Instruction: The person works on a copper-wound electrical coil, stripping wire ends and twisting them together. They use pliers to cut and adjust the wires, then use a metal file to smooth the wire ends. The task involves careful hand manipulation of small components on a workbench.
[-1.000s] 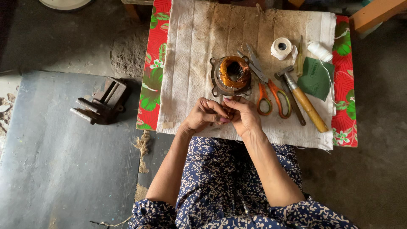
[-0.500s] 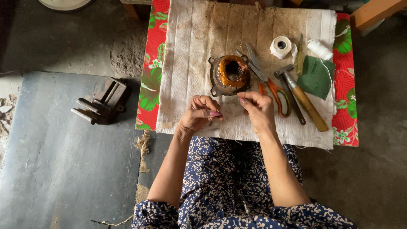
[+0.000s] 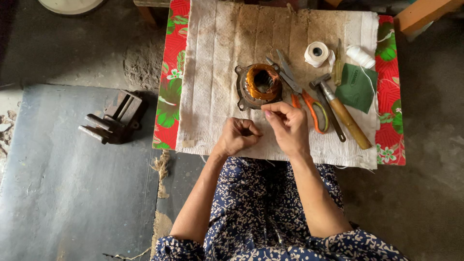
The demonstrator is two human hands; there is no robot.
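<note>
While both forearms reach in from the bottom edge, the left hand [image 3: 238, 137] is curled into a loose fist over the stained white cloth [image 3: 217, 72], its fingertips pressed together; whether it pinches anything cannot be told. The right hand [image 3: 288, 126] sits just beside it, fingers bunched and tips pressed together just below the copper-wound motor stator [image 3: 259, 86], which stands on the cloth in the middle of the counter [image 3: 170, 77]. Right of the stator lie orange-handled scissors [image 3: 304, 94], a wooden-handled hammer [image 3: 342, 111], a roll of white tape [image 3: 317, 53] and a green cloth piece [image 3: 356, 88]. A metal vise [image 3: 113, 119] rests well apart on the floor at left.
</note>
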